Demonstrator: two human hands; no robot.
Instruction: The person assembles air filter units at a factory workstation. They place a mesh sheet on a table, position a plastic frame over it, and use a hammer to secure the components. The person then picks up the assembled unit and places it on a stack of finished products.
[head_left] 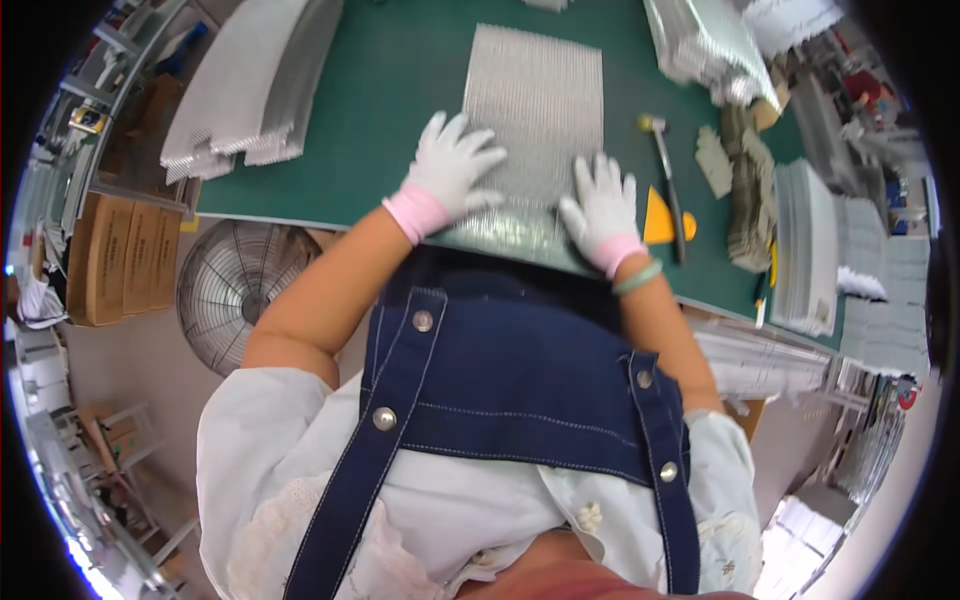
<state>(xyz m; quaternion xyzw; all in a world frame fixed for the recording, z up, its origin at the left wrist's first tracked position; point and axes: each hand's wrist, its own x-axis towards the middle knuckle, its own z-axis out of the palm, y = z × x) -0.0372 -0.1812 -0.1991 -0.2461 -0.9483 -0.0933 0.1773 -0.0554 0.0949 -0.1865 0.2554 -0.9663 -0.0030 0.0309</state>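
Observation:
A ribbed silver metal fin sheet (535,105) lies flat on the green table (375,95), its near end at the front edge. My left hand (452,168), in a white glove with a pink cuff, is spread at the sheet's left edge, fingertips on or just over it. On the right side, my right hand (603,205), gloved the same way, rests with fingers apart on the sheet's near right corner. Neither hand grips anything. To the right of that hand lie a hammer (668,175) with a dark handle and a yellow scraper (659,218).
Stacks of silver fin sheets (250,85) stand at the left, with another bundle (705,45) at the far right. Grey-brown flat pieces (748,190) and white sheets (803,245) sit along the right. Below the table's left are a round fan (240,300) and cardboard boxes (125,260).

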